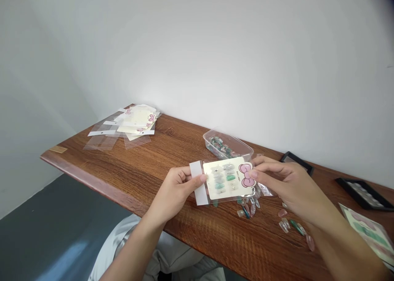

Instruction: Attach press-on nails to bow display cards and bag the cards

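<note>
Pinched at both ends, a clear plastic sleeve with a white header strip (201, 194) is stretched between our hands: our left hand (177, 186) grips the strip, thumb on top, and our right hand (285, 178) squeezes the far end, thumb over the printed pink bow (246, 183). Inside sits a cream card (227, 191) of green and silvery false nails, so we judge the work in hand to be handling this sleeved card. Just behind the card is a clear plastic tub of nails (247, 149); loose coloured nails (253, 207) lie below its right end, and a pile of sleeves and cream cards (138, 116) lies well to its left. Our fingertips behind it are hidden, its small print is unreadable, and we cannot tell whether the sleeve is sealed.
</note>
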A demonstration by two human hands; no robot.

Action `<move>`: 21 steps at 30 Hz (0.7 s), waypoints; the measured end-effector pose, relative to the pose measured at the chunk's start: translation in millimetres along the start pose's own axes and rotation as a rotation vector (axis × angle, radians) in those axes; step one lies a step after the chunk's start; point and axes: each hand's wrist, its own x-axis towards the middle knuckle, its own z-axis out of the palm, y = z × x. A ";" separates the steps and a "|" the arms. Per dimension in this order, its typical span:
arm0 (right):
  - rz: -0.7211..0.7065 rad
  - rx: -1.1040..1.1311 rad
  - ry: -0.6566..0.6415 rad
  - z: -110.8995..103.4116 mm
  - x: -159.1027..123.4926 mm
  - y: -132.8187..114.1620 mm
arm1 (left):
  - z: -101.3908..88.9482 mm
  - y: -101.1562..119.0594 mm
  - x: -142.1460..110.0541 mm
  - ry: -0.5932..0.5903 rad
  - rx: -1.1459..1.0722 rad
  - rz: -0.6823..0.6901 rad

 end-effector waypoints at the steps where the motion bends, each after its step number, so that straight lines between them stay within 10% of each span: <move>1: 0.001 -0.002 0.001 0.6 0.3 0.0 | 0.1 0.4 0.1 0.000 0.000 0.000; 21: -0.003 -0.045 -0.054 2.0 0.9 -14.6 | 0.5 1.9 -2.6 -0.009 0.051 0.003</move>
